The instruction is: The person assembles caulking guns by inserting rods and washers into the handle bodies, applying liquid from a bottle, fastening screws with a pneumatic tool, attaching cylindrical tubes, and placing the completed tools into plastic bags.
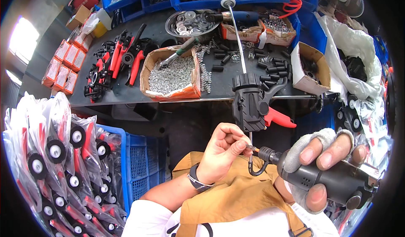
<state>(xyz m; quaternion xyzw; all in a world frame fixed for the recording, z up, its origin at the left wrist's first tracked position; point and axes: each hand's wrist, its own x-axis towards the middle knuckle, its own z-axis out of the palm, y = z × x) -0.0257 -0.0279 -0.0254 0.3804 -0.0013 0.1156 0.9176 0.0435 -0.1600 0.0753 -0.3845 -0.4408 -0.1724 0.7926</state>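
A: On what do your two grips close?

B: Your right hand (314,150), in a grey fingerless glove (294,157), wraps round the dark body of a power driver (341,182), whose nose points at your left hand (225,146). Your left hand, bare, has thumb and fingertips pinched together on a small piece (249,147) at the driver's tip; it is too small to identify.

A: What lies immediately about that pinch?

B: A black hook (257,172) curves just below it, in front of your tan apron (236,190). Just above it stands a ribbed black housing (247,106), a red lever (279,118) jutting from its right side and a metal rod (237,36) rising out of its top.

A: And farther from your grip?

B: To the left of your pinch is a blue crate (143,154), with bagged parts (55,151) showing black wheels. Beyond the housing extends the dark workbench (126,93). Up and left of your pinch sits a box of screws (173,95), a green-handled tool (185,46) lying across it; up and right lie short black cylinders (272,70). Farther back stands a metal bowl (168,29) of washers, and behind it, blue bins (198,5).
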